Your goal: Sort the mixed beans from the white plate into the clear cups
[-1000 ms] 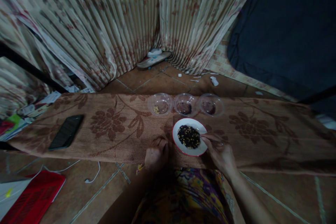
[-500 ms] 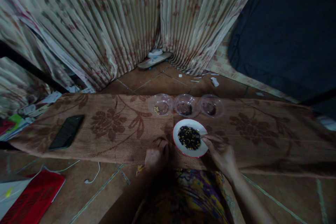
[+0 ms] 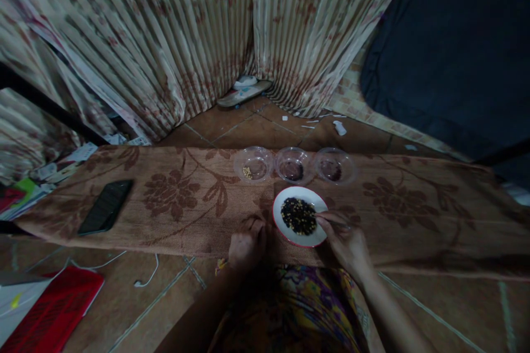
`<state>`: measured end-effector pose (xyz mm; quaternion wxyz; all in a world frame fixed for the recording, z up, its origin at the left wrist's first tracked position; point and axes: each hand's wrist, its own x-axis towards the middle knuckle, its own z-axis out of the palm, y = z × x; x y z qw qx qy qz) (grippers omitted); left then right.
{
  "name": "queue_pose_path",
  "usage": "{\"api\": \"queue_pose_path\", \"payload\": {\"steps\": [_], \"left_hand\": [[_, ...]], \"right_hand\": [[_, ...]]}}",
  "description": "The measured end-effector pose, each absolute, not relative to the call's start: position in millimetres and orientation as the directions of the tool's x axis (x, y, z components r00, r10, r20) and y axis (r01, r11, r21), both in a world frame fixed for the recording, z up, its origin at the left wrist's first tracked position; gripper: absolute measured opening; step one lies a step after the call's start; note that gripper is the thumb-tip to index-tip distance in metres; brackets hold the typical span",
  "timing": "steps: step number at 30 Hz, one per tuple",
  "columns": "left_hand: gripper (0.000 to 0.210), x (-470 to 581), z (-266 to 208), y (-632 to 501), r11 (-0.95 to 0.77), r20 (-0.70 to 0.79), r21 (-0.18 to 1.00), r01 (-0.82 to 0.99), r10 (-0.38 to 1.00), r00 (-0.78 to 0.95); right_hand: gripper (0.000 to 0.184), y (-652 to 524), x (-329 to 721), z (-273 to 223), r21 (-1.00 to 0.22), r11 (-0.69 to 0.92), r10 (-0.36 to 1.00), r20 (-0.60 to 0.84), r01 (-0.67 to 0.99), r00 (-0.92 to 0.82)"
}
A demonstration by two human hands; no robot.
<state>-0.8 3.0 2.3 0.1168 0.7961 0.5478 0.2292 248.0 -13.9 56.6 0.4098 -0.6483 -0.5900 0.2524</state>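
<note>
A white plate with a red rim point(image 3: 284, 226) holds a mixed heap of black and pale yellow beans point(image 3: 298, 216). At its right edge, my right hand point(image 3: 350, 245) pinches what looks like thin metal tweezers point(image 3: 340, 224), their tips near the beans. Whether a bean is between the tips is too small to tell. My left hand point(image 3: 247, 244) rests curled on the cloth left of the plate, with nothing visible in it. Behind the plate stand three clear plastic bowls: the left bowl point(image 3: 259, 176) has yellow beans, the middle bowl point(image 3: 292, 162) black ones, the right bowl point(image 3: 334, 162) dark reddish ones.
A brown floral cloth point(image 3: 182, 231) covers the long narrow table. On its left part lies a dark phone point(image 3: 105, 207). A red basket point(image 3: 66, 309) and a white cable point(image 3: 151, 276) are on the tiled floor. Striped curtains point(image 3: 199, 27) and a skateboard point(image 3: 244, 95) are beyond.
My right hand and the tweezers have shifted very slightly, and the tips show less clearly over the beans. My left hand, plate and bowls stay in place.
</note>
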Motion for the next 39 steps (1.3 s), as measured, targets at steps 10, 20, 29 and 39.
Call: {"api": "queue_pose_path", "payload": {"steps": [10,20,29,39], "left_hand": [[0.019,-1,2,3,-0.365,0.219,0.458,0.811,0.93,0.296],[0.019,-1,5,2,-0.382,0.232,0.432,0.817,0.922,0.309],[0.015,-3,3,3,-0.409,0.286,0.436,0.801,0.907,0.308],[0.017,-2,4,3,-0.393,0.257,0.427,0.814,0.916,0.307]], "right_hand": [[0.033,-14,246,59,-0.834,0.052,0.963,0.187,0.549,0.194],[0.03,-4,251,63,-0.896,0.044,0.923,0.206,0.443,0.324],[0.026,62,237,92,-0.885,0.23,0.833,0.394,0.404,0.388],[0.027,21,252,84,-0.868,0.132,0.847,0.349,0.478,0.401]]}}
